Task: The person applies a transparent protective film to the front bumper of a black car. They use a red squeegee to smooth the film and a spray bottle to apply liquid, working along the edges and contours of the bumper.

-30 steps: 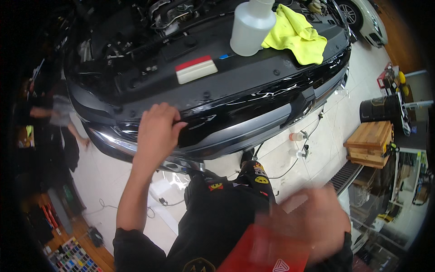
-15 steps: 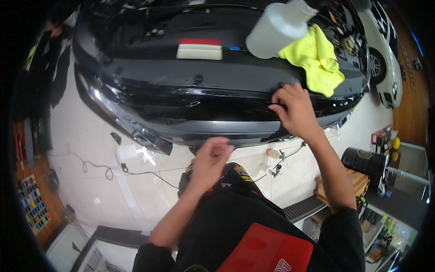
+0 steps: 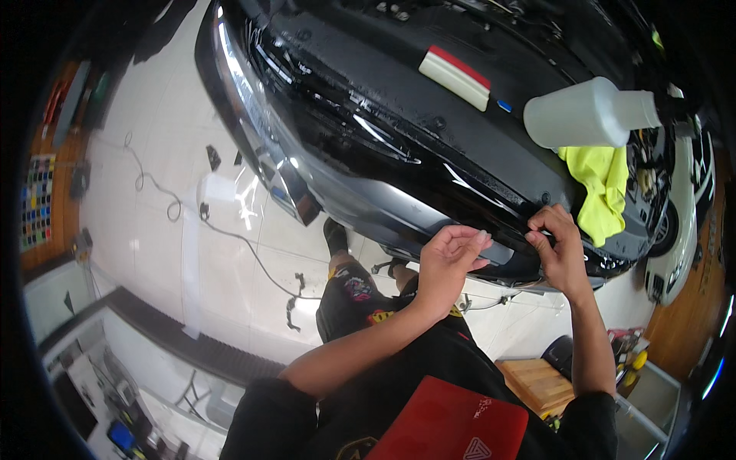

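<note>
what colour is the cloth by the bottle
The cloth is neon yellow, seen in the head view.

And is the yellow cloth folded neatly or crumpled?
Crumpled: the yellow cloth lies in loose, uneven creases, partly hidden by the white bottle.

Glossy blk car-front panel, streaked w/ bright reflections, slants from upper L to lower R.

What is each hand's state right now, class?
Left hand: pinched closed; anything held cannot be told.
Right hand: curled closed by the black front panel; anything held cannot be told.
</note>
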Motion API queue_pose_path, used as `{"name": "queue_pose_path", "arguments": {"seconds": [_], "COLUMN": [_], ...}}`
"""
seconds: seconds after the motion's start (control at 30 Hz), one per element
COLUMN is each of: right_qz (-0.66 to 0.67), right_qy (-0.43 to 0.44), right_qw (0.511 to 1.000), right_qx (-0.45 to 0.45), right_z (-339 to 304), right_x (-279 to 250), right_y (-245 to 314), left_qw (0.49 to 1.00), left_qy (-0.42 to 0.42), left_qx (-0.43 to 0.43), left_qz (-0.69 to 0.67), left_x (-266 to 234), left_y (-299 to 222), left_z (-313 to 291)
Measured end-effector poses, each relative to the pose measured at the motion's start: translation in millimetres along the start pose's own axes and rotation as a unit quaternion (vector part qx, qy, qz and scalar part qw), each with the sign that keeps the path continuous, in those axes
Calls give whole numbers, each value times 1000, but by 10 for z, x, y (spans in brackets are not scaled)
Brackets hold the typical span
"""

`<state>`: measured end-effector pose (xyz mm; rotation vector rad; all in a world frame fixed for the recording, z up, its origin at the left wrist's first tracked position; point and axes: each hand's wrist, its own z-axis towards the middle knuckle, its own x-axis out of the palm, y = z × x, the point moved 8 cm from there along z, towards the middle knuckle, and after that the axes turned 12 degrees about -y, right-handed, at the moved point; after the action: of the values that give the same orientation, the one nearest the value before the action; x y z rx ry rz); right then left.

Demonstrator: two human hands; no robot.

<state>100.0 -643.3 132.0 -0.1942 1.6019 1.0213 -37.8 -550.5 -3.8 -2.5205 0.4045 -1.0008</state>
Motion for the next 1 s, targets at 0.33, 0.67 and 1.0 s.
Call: {"name": "queue_pose_path", "arguments": {"seconds": [0.33, 0.67, 1.0], "right_qz": [163, 115, 109], "right_qy": [4, 4, 48], "right_qw": [983, 993, 992], "right_qx": [88, 15, 35], "right_z": [-49, 9, 63], "right_x": [22, 134, 116], "right_y": [-80, -42, 32], "left_qw": [994, 995, 967], "left_qy": [-60, -62, -124], "left_qx": [71, 57, 140], "left_qz": [-51, -57, -171], "left_x": [223, 278, 246], "left_y": [282, 616, 410], "left_z": [-193, -192, -76]}}
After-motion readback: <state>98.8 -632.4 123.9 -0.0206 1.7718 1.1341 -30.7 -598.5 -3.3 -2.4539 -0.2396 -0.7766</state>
